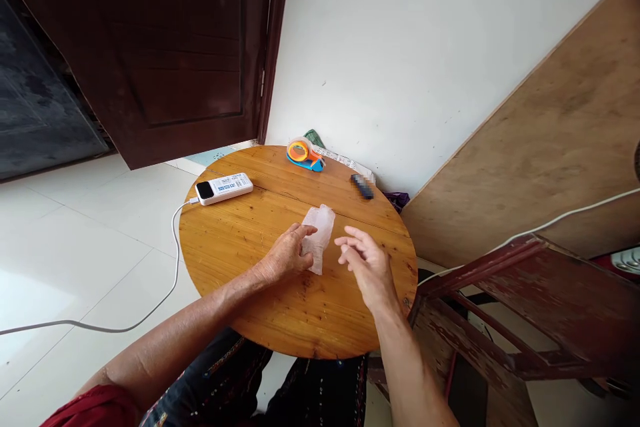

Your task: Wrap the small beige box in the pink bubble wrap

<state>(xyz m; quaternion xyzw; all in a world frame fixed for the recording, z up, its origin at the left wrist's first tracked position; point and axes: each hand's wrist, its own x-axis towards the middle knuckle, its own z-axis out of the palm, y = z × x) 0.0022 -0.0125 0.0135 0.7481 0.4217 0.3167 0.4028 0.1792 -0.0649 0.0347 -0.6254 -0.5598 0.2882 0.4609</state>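
A thin, creased white tissue (323,223) lies lengthwise near the middle of the round wooden table (240,247). My left hand (290,250) is at its left edge, fingers apart and partly over it; whether the fingertips touch it I cannot tell. To the right of the tissue, my right hand (367,260) hovers above the tabletop with its fingers spread and nothing in them.
A white power bank (233,185) with a cable (175,253) sits at the table's left edge. At the back stand an orange and blue tape dispenser (305,153) and a blurred dark object (362,187). A wooden chair (500,307) is to the right.
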